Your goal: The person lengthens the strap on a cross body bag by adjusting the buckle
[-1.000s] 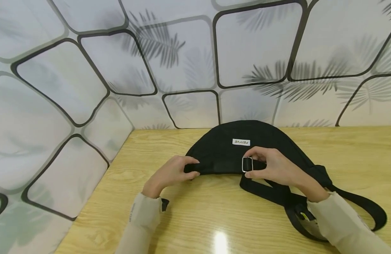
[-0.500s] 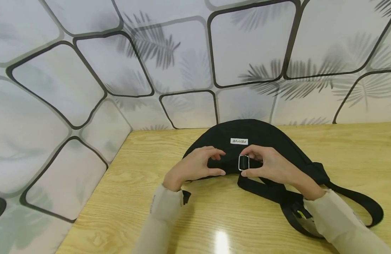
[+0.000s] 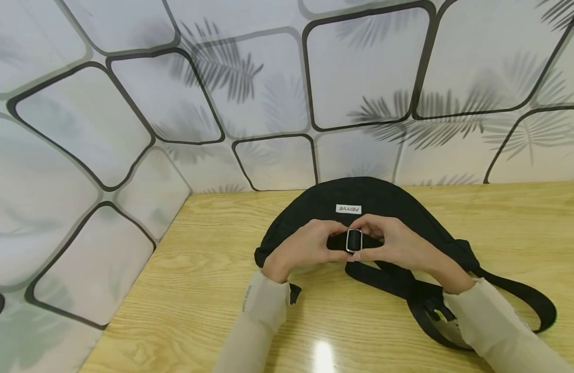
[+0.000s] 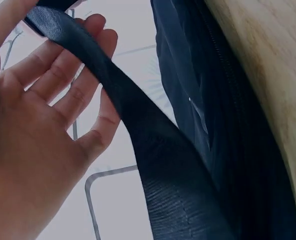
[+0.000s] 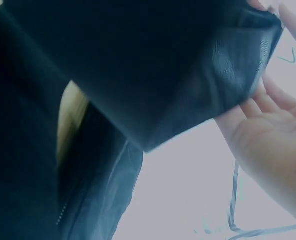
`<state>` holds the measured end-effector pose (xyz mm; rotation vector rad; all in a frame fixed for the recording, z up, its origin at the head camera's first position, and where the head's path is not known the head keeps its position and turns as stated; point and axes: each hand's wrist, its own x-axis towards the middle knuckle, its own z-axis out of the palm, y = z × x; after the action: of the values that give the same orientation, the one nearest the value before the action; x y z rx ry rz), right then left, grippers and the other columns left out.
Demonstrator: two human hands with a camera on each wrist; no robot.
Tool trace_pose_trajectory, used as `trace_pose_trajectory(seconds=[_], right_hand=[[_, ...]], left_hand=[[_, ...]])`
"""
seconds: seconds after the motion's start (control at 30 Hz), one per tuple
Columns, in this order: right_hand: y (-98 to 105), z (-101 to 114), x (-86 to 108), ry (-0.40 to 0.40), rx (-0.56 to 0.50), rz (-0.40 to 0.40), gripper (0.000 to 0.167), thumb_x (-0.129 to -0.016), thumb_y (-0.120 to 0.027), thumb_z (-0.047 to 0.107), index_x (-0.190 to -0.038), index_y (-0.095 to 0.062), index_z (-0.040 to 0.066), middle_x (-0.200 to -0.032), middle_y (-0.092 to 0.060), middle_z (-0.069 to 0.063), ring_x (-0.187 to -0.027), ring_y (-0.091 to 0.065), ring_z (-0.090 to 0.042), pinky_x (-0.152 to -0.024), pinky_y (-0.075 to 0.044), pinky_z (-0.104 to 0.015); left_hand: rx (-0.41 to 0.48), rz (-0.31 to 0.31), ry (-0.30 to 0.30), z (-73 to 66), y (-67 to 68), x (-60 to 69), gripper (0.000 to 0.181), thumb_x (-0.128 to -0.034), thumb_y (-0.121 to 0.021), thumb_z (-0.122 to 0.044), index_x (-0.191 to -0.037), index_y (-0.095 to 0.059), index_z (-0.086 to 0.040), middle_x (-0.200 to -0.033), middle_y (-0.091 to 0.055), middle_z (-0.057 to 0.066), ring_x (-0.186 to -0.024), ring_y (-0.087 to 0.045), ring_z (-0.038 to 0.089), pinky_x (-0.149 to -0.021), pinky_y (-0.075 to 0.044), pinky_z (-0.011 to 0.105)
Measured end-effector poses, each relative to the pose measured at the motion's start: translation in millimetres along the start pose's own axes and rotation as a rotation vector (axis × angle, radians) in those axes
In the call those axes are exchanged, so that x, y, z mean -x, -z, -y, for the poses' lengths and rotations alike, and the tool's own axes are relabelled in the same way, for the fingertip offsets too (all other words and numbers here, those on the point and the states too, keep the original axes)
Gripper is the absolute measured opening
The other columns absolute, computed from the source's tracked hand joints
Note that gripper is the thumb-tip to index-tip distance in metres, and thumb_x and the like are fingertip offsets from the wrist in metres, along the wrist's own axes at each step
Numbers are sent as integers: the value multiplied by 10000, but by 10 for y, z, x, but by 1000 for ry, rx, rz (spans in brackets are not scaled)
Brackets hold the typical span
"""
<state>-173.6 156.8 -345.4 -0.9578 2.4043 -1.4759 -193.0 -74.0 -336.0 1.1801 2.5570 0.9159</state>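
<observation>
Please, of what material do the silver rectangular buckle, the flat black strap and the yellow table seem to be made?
The silver rectangular buckle looks like polished metal, because its thin frame shines. The flat black strap seems woven webbing, perhaps synthetic: fine ribs, slight sheen. The yellow wood-grained table could be wood or printed laminate; its glossy top reflects light.

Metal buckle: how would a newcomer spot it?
On the wooden table is a rounded black bag with a white label. Below that label in the head view, between the left hand and right hand, is the metal buckle, its shiny silvery frame setting it apart from the black strap through it.
</observation>
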Motion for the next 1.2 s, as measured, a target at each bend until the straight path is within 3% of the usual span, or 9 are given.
trace_pose_trajectory(seconds=[0.17,0.27,0.43,0.67,1.07,1.2], right_hand=[[99,-27,5,-38,-46,82,502,-918,-753,75,-1321,-531,-124,-927,-635,-49,-821,-628,-160,-718,-524,-298],[146,-60,-4,-104,-74,103,409,-943,-715,55,-1269,-559,-137,-878,-627,-50,-768,-604,-143,-712,-503,-276],[187,-104,-16,-194,-124,67,201,-983,-648,22,-1120,-644,-125,-815,-646,-64,-755,-596,-139,-717,-501,-265],[168,-77,-24,-242,-147,-2,164,-1004,-624,38,-1087,-663,-97,-817,-644,-48,-796,-580,-160,-750,-484,-286],[109,-86,-20,-218,-265,-77,127,-988,-621,3,-1040,-649,-109,-828,-652,-13,-761,-578,-135,-705,-479,-257],[76,-103,-16,-188,-333,-92,98,-990,-598,-27,-1029,-653,-99,-824,-654,5,-760,-583,-129,-698,-484,-243]], left_hand=[[41,-31,2,26,16,29,328,-913,-795,-184,-1193,-698,-44,-1082,-714,15,-852,-599,75,-764,-479,219],[51,-49,0,54,26,52,349,-902,-806,-182,-1202,-695,-41,-1103,-713,26,-907,-614,95,-815,-486,228],[101,-65,0,89,15,69,450,-887,-820,-179,-1284,-654,-45,-1112,-703,38,-950,-616,81,-860,-482,219],[150,-81,5,63,14,55,486,-910,-800,-214,-1348,-631,-91,-1148,-692,7,-951,-598,70,-864,-479,232],[171,-128,-33,63,10,48,475,-911,-794,-188,-1346,-648,-69,-1252,-687,44,-1076,-615,73,-943,-484,262],[202,-111,-49,57,-29,13,451,-913,-791,-183,-1331,-655,-81,-1239,-694,46,-1069,-624,48,-940,-495,271]])
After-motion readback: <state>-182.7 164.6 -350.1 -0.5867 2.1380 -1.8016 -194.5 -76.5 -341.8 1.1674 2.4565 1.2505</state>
